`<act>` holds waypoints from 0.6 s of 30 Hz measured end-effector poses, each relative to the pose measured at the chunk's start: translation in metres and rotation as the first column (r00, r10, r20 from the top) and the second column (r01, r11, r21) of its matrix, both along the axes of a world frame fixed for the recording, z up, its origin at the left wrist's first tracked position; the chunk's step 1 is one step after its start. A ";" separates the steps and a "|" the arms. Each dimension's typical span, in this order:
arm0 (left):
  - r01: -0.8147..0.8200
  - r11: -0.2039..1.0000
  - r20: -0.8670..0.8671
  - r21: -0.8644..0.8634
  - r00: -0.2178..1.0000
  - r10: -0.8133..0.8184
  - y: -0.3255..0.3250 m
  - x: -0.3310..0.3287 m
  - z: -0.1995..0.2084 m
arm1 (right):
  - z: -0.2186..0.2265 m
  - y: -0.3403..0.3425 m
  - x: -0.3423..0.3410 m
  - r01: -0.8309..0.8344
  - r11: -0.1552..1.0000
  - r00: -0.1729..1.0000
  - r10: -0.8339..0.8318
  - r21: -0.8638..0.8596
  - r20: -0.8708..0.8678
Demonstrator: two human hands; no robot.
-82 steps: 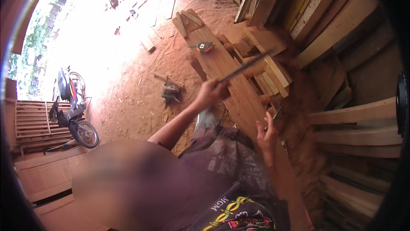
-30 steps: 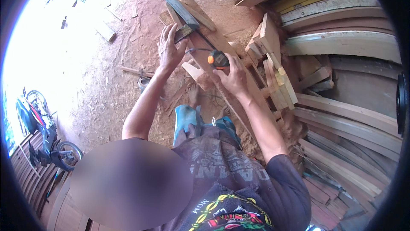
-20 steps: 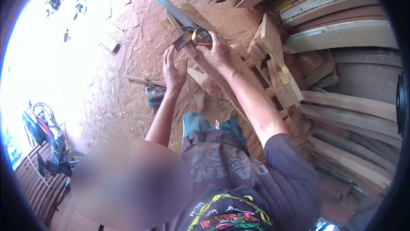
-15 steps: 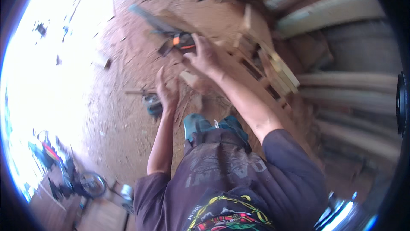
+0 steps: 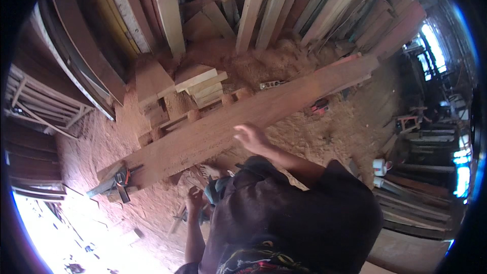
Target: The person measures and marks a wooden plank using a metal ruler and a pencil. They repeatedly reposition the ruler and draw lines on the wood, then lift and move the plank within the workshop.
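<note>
A long, wide wooden board (image 5: 203,139) runs slantwise from the lower left to the upper right. My right hand (image 5: 252,138) is over its middle, fingers loosely bent and apart, holding nothing visible. Whether it touches the wood I cannot tell. Lower, to the left of my body, my left hand (image 5: 195,199) hangs off the board's near side with half-curled fingers and nothing seen in them. On the board's left end lies a black-and-orange-handled tool (image 5: 122,177), away from both hands. A bluish flat piece (image 5: 101,187) sticks out beside it; the tool's kind is unclear.
Short wood blocks (image 5: 200,84) are stacked behind the board. Tall planks (image 5: 251,10) lean along the far side. A red tool (image 5: 319,106) rests on the sawdust-covered ground (image 5: 350,122) at the right, and a white container (image 5: 379,166) stands farther right.
My view has turned, bringing the whole board into sight. My right hand, earlier at the black-and-orange tool, is now apart from it over the board's middle. My left hand has lowered beside my body.
</note>
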State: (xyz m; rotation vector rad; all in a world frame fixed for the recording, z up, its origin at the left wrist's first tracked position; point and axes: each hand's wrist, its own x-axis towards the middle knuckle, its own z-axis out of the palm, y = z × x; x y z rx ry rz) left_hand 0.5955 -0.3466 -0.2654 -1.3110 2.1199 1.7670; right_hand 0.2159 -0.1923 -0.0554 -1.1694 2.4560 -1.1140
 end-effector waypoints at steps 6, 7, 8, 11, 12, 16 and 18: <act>0.565 0.791 -0.033 -0.235 0.809 -0.587 0.002 -0.110 -0.010 | -0.015 0.146 -0.015 0.335 0.940 0.914 -0.339 0.060 0.221; 0.545 0.806 0.053 -0.229 0.834 -0.549 0.016 -0.140 0.000 | -0.020 0.173 -0.011 0.357 0.931 0.897 -0.364 0.075 0.249; 0.585 0.775 0.012 -0.240 0.800 -0.600 0.033 -0.166 0.013 | -0.026 0.197 -0.005 0.373 0.925 0.887 -0.379 0.075 0.264; 0.657 0.740 -0.009 -0.145 0.747 -0.665 0.098 -0.247 0.058 | -0.049 0.250 -0.012 0.320 0.942 0.883 -0.335 0.099 0.328; 0.678 0.724 -0.023 -0.128 0.727 -0.686 0.125 -0.265 0.071 | -0.056 0.265 -0.014 0.322 0.942 0.888 -0.334 0.094 0.316; 0.815 0.559 0.050 -0.153 0.571 -0.819 0.233 -0.337 0.092 | -0.069 0.331 -0.033 0.409 0.907 0.789 -0.408 0.103 0.460; 0.746 0.666 0.011 0.016 0.666 -0.746 0.264 -0.362 0.095 | -0.067 0.364 -0.047 0.456 0.887 0.808 -0.445 0.069 0.387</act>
